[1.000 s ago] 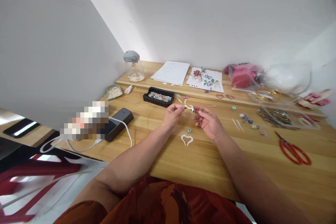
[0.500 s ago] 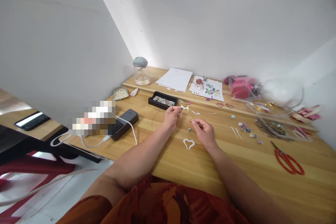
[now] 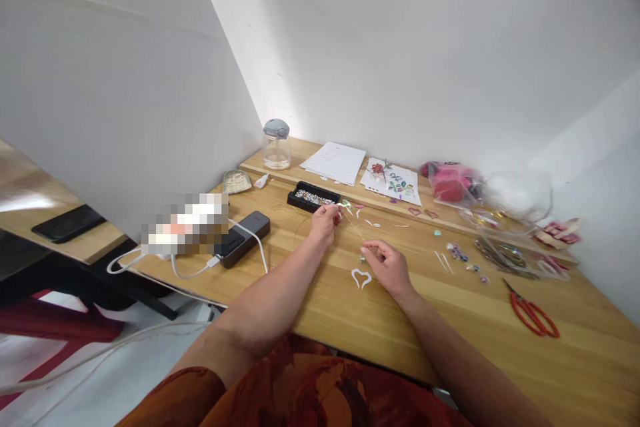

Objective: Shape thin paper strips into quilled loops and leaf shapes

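My left hand (image 3: 326,221) pinches a small pale green and white leaf-like piece (image 3: 346,204) between thumb and fingertips. From there a fine golden thread or wire (image 3: 355,225) runs down to my right hand (image 3: 387,265), whose closed fingertips grip it. Just left of the right hand lies a white heart-shaped outline (image 3: 355,275) on the wooden table, with a small greenish item (image 3: 363,259) above it. Behind the left hand stands a black tray (image 3: 303,206) of many small beads. The exact join between thread and leaf piece is too small to make out.
Red-handled scissors (image 3: 533,313) lie at the right, near small bead clusters (image 3: 457,252) and a clear tray (image 3: 545,265). Papers (image 3: 335,161) and a lidded jar (image 3: 277,147) stand at the back. A power bank (image 3: 247,240) with white cables sits at the left.
My right hand has moved slightly down, away from the left, and the thread between them looks longer. The view has shifted a little; both hands keep their pinch.
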The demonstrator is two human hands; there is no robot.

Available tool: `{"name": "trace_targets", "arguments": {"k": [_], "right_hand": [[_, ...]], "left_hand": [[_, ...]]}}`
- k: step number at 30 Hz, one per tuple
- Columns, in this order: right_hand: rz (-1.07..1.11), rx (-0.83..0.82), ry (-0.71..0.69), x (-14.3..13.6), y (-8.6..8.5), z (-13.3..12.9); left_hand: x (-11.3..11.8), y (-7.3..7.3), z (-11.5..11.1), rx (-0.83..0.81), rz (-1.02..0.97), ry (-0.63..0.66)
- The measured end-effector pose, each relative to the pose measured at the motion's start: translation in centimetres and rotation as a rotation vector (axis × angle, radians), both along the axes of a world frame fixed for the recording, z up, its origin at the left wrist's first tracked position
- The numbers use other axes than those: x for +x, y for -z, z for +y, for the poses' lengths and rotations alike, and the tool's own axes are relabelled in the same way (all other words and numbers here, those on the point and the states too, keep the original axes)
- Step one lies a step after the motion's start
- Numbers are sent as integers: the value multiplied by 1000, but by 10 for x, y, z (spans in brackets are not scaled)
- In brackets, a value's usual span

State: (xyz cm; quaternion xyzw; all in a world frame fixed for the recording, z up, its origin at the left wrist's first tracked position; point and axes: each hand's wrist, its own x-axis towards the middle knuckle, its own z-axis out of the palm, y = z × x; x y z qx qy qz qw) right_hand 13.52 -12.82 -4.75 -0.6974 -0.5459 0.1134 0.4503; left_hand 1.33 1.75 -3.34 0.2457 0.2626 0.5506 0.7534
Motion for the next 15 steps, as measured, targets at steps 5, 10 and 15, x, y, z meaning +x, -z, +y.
{"name": "trace_targets", "arguments": {"k": [5,10,15], "right_hand": [[-146,-70,91,2,1,-10],[-151,-87,131,2,0,-16],[-150,-75,134,4,2,-21]], "left_hand": [[-3,-3,2,-19,-37,0],[-6,-7,4,-56,-68,-2],[-10,-11,6,-110,-115,21]]}}
